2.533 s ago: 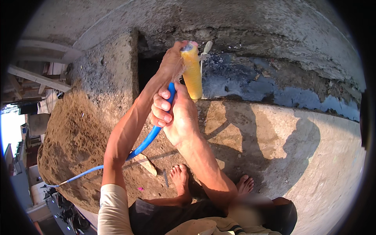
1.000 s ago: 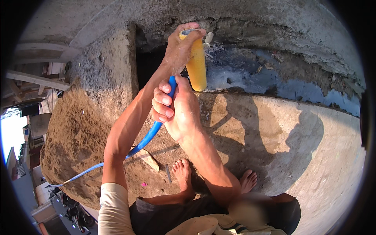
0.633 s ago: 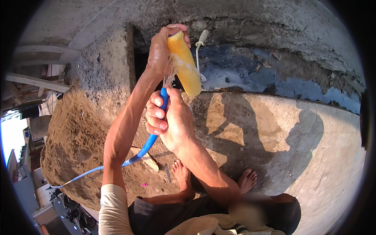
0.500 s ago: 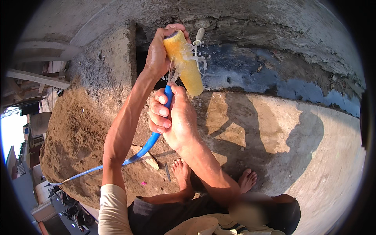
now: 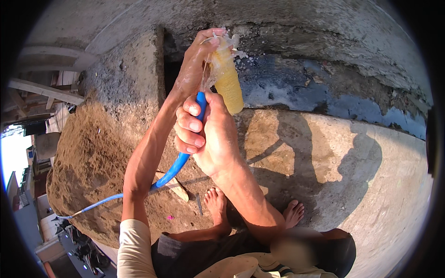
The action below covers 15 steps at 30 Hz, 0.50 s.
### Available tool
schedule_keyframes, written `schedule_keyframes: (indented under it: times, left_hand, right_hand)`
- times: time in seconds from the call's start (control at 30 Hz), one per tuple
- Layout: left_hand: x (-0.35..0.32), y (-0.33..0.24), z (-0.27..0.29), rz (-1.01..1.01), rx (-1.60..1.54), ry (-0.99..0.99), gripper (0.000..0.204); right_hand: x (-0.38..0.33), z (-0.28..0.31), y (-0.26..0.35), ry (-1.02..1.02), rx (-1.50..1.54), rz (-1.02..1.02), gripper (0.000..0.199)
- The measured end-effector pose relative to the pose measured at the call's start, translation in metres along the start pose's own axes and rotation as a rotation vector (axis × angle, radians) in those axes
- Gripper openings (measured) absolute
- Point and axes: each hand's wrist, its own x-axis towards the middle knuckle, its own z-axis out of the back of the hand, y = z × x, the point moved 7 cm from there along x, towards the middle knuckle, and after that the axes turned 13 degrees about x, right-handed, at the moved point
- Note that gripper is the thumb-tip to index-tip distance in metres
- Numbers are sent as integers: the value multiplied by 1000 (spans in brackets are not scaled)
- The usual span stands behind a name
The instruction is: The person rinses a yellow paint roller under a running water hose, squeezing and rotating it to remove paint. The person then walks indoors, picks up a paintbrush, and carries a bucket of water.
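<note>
My left hand is closed round the upper end of a paint roller with a wet yellow sleeve, held over the wet channel and tilted with its lower end to the right. My right hand grips a blue hose just below the left hand, thumb beside its mouth. Water shoots up from the hose, strikes the top of the sleeve and my left fingers, and splashes to the right. The roller's handle is mostly hidden behind the spray and sleeve.
A drain channel with bluish-grey wet residue runs along the rough wall. A sand heap rises on the left, with the hose trailing across it. A flat wooden piece lies near my bare feet. Parked motorbikes stand at lower left.
The water jet has moved from the middle of the roller sleeve up to its top end. The hose mouth has risen slightly, and the roller has turned a little, so its handle is less visible.
</note>
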Motion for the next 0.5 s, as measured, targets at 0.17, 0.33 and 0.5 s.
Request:
schedule_keyframes:
  times: [0.17,0.33,0.5]
  left_hand:
    - [-1,1,6,46,-54,-32,32]
    - [-13,-10,-4,-153,151,-153,25]
    - [-11,-20,-9,-468,479,-183,26]
  right_hand:
    - [-5,-3,1,-5,1,6,40]
    - [-5,1,1,-1,-8,11,40]
    - [-5,0,0,-9,-4,-1,40]
